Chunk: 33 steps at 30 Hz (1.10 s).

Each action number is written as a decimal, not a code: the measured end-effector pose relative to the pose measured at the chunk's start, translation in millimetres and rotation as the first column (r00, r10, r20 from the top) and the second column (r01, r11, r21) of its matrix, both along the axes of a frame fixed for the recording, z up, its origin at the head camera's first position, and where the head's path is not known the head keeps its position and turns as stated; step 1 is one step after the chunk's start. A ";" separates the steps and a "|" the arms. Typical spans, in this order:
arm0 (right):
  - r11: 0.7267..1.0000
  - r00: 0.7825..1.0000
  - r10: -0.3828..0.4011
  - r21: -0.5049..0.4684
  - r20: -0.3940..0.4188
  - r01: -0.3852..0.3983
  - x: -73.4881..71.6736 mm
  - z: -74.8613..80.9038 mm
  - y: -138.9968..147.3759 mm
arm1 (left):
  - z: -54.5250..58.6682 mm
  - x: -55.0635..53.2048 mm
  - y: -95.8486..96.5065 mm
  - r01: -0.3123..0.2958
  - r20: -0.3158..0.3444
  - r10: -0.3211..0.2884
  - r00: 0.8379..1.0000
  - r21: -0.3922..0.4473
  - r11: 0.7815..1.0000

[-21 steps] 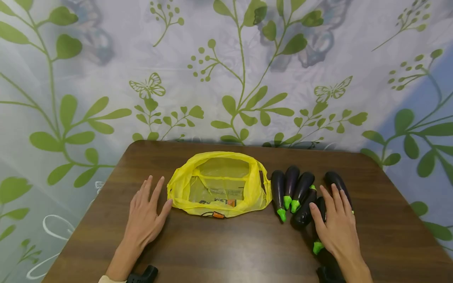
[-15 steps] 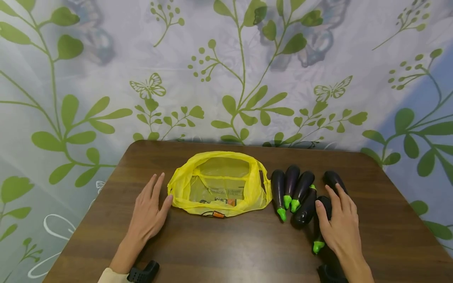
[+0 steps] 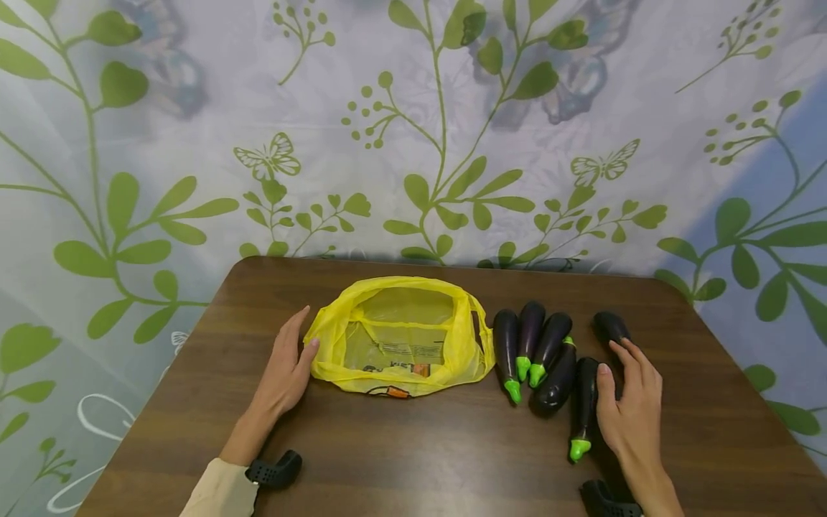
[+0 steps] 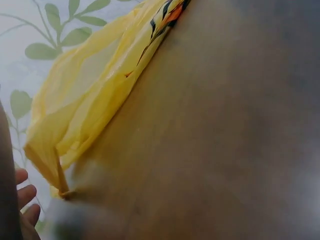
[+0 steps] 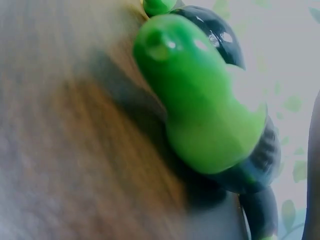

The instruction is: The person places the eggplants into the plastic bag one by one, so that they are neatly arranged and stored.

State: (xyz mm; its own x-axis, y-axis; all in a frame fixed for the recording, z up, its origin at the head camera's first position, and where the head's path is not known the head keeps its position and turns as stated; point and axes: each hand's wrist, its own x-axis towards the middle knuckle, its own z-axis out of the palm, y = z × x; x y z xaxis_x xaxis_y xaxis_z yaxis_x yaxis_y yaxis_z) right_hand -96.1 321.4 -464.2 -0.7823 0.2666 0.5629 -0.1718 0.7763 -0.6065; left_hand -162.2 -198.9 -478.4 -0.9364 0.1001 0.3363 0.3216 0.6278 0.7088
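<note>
An open yellow plastic bag point(image 3: 413, 386) with a wide mouth lies mid-table. My left hand point(image 3: 284, 380) stands on edge at its left side, thumb and fingers apart. In the left wrist view, fingertips point(image 4: 27, 195) show just beside the bag's corner. My right hand point(image 3: 636, 413) is over the rightmost eggplant point(image 3: 609, 327); its fingers are slightly bent and cover that eggplant's lower part. Whether they press on it is hidden. Left of the thumb lies another eggplant point(image 3: 585, 402), its green stem end point(image 5: 205, 110) large in the right wrist view.
Several more dark eggplants point(image 3: 507, 337) with green stem ends lie close together between the bag and my right hand. The brown wooden table point(image 3: 413, 459) meets a leaf-patterned cloth backdrop point(image 3: 413, 143) at its far edge. Each wrist wears a black band point(image 3: 278, 470).
My right hand has shifted right, off the eggplant by its thumb, onto the rightmost one. My left hand has moved right and turned on edge against the bag's side. The bag stays put.
</note>
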 end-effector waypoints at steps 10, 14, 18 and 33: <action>0.995 0.999 -0.047 -0.092 -0.003 0.046 -0.5 -12.0 3.2 | 1.9 -12.6 2.4 -0.020 0.098 0.006 0.995 0.138 0.990; 0.974 0.992 -0.109 -0.189 0.069 0.120 -0.1 -9.8 7.7 | 1.9 -14.8 5.3 0.005 0.090 -0.016 0.996 0.115 0.993; 0.935 0.969 -0.173 -0.278 0.176 0.218 0.2 -6.7 13.6 | -1.6 -16.8 8.4 0.009 0.093 -0.017 0.996 0.086 0.996; 0.957 0.970 -0.171 -0.206 0.172 0.205 1.1 -5.9 11.5 | -5.0 -17.5 13.6 0.013 0.054 -0.011 0.998 -0.036 0.999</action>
State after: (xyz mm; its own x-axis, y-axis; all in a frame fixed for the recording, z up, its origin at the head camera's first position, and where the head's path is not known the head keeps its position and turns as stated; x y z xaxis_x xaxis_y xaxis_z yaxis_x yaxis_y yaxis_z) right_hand -95.0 332.8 -470.2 -0.7767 0.5217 0.3528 0.0710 0.6291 -0.7740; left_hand -179.8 -185.4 -483.4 -0.9518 0.1221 0.2812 0.2908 0.6497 0.7024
